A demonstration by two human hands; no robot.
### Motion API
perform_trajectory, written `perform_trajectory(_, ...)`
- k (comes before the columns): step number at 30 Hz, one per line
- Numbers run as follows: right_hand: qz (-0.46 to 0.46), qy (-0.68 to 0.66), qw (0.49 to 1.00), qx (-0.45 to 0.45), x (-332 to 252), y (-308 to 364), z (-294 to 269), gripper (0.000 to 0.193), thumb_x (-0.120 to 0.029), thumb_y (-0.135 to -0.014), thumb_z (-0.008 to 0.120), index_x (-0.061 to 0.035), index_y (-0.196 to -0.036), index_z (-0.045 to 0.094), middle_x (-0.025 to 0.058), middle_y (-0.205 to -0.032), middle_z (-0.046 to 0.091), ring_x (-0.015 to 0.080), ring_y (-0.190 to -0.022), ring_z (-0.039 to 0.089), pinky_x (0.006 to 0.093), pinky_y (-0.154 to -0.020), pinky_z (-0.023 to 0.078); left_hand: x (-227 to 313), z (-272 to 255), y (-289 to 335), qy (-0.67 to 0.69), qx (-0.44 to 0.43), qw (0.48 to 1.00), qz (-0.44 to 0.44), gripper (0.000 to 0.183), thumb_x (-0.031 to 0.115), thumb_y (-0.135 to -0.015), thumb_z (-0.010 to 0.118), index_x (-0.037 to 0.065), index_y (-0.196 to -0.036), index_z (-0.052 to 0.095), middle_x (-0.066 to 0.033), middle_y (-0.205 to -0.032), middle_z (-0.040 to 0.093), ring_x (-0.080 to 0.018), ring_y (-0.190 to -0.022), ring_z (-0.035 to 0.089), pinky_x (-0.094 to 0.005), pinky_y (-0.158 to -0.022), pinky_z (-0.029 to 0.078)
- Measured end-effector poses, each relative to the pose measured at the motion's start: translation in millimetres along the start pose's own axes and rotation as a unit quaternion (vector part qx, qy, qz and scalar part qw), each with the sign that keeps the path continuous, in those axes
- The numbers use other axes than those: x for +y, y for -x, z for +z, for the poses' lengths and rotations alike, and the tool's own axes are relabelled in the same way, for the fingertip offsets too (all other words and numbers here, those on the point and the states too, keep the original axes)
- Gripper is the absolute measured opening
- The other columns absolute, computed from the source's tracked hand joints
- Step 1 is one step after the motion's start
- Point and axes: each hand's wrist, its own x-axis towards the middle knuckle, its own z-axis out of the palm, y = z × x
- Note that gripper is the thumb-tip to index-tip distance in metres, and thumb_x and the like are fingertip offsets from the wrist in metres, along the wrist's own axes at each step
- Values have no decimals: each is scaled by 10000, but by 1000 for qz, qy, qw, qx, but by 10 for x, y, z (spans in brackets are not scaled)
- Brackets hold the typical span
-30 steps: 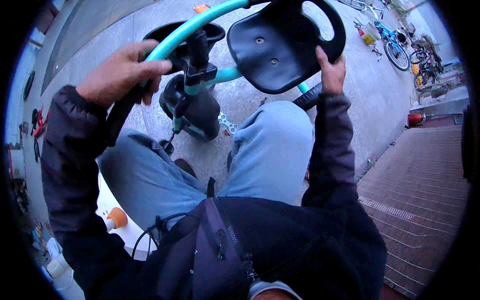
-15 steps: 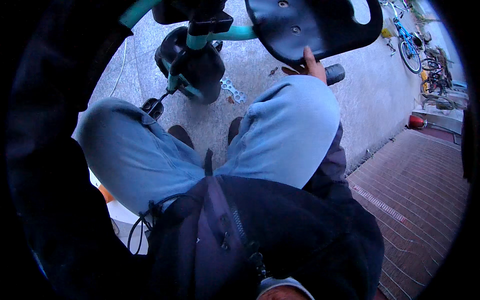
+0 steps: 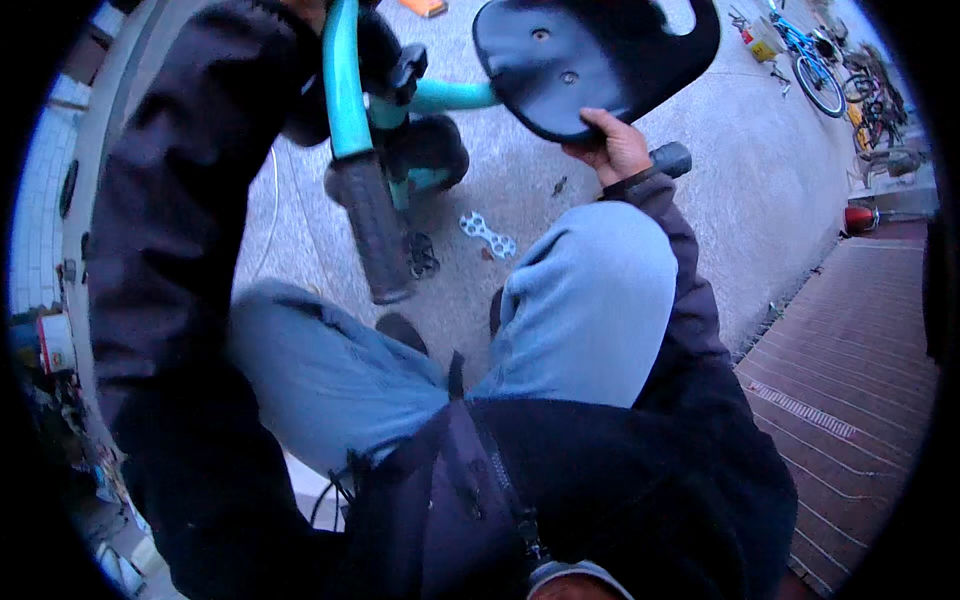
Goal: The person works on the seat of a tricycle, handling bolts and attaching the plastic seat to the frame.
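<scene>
A child's teal trike with dark wheels stands before me, its teal tube (image 3: 343,85) ending in a black handlebar grip (image 3: 375,235) that points toward my knees. My right hand (image 3: 615,150) pinches the near edge of the black moulded seat (image 3: 560,75), thumb on top and fingers beneath. Two bolt heads show on the seat, and a cut-out is at its far right corner. At the top edge my left hand (image 3: 308,10) is beside the teal tube, mostly cut off, its fingers hidden. A flat silver multi-hole spanner (image 3: 487,235) lies on the ground between my knees.
A black pedal (image 3: 423,255) is beside the grip. Behind my right wrist is a dark ribbed cylinder (image 3: 672,160). A blue bicycle (image 3: 818,75) and other bikes stand far right, near a brown ribbed mat (image 3: 850,400). An orange object (image 3: 425,7) lies at the top.
The handlebar grip has come into view, pointing toward me. My left arm has shifted inward and its hand shows at the top. The seat appears slightly left, still in my right hand.
</scene>
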Motion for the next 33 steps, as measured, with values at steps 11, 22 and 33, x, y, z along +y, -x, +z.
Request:
perform_trajectory(11, -67, 34, 997, -12, -330, -538, 240, 287, -175, -783, 680, 41, -965, 628, 127, -873, 667, 243, -721, 670, 404, -668, 578, 208, -220, -55, -17, 98, 982, 160, 171, 188, -922, 569, 32, -932, 501, -24, -668, 475, -149, -590, 521, -289, -595, 503)
perform_trajectory(22, -30, 96, 971, -215, -853, -1854, 14, 270, -288, -935, 542, -43, -1041, 584, 62, -918, 632, 190, -784, 621, 327, -718, 518, 457, 362, -189, 378, 146, 900, 160, 205, 105, -871, 496, 72, -683, 420, -34, -549, 430, -199, -477, 442, -356, -505, 465)
perform_trajectory(33, -258, 344, 868, -249, -914, 364, 469, 595, -431, -875, 631, 26, -1243, 530, 186, -1137, 601, 267, -1035, 610, 360, -874, 523, 506, -49, -765, 124, 196, 921, 313, 89, 105, -794, 567, 40, -830, 617, -129, -732, 623, -283, -706, 610, -394, -670, 512)
